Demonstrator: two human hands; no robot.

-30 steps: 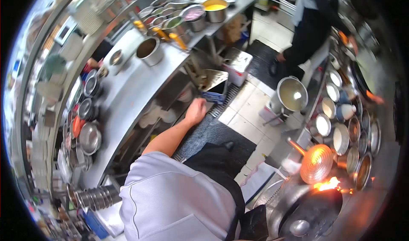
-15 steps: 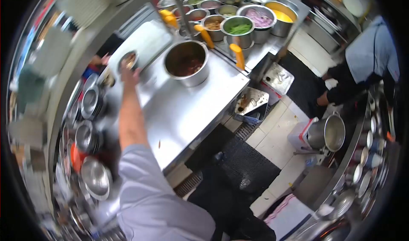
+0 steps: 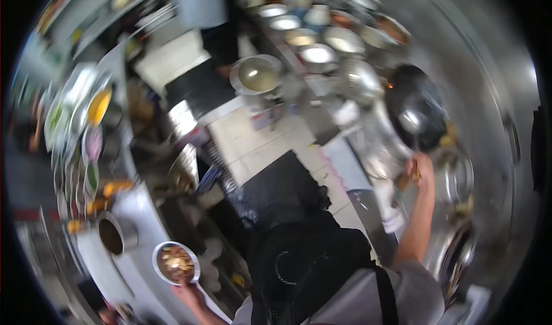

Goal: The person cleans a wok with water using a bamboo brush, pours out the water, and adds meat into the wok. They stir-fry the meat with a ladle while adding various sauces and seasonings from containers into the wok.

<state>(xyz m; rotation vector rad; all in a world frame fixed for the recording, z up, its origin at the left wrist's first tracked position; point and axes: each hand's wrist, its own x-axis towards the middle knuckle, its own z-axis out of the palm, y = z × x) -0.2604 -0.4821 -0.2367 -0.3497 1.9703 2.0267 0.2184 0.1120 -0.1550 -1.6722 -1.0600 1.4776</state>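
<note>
My left hand [image 3: 185, 292] grips the near rim of a round metal bowl [image 3: 163, 264] holding brown, chunky food, above the left counter's edge. On the right, my right hand [image 3: 421, 167] is closed round the handle of a ladle [image 3: 410, 120], whose bowl end lies inside a dark wok [image 3: 425, 95]. Left of the wok, a perforated metal strainer [image 3: 360, 82] rests on the range. A deep metal pot [image 3: 115, 234] stands on the left counter, beyond the bowl.
Another person [image 3: 201, 9] stands at the far end of the aisle. A large pot of liquid [image 3: 256, 75] stands along the range side. Yellow-handled containers [image 3: 118, 187] and food tins line the left. Black mats [image 3: 198, 89] lie on the tiled floor [image 3: 259, 152].
The view has swung towards the range. My left hand, reaching to the small bowl half a second ago, now holds it off the counter. My right hand has come into view; the flames have gone.
</note>
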